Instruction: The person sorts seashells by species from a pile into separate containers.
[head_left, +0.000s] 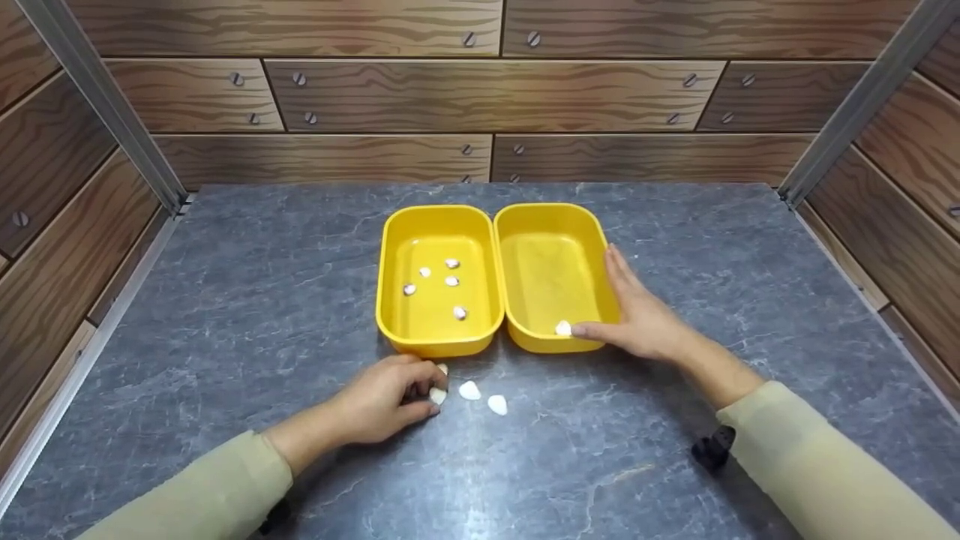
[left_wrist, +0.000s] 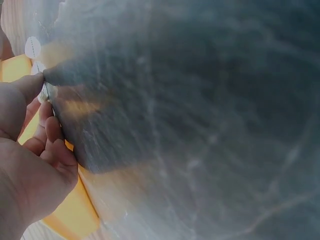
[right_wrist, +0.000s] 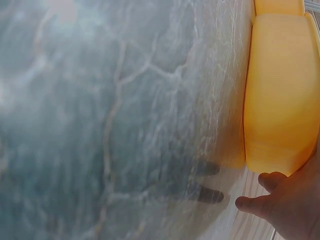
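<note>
A grey marbled tabletop (head_left: 225, 315) sits before wood-grain panel walls (head_left: 487, 97).

left wrist view: countertop (left_wrist: 200, 125) blurred | left hand (left_wrist: 25, 165) cut off | clove (head_left: 438, 395) half hidden by fingers (head_left: 420, 386)

- The left hand (head_left: 382, 405) is laid low on the surface, its fingers (head_left: 420, 390) curled and pinched together at the tips
- The right hand (head_left: 637, 319) is stretched forward, fingers straight and together, thumb spread towards the left
- Both forearms are covered by pale sleeves (head_left: 810, 465) and angled inward
</note>
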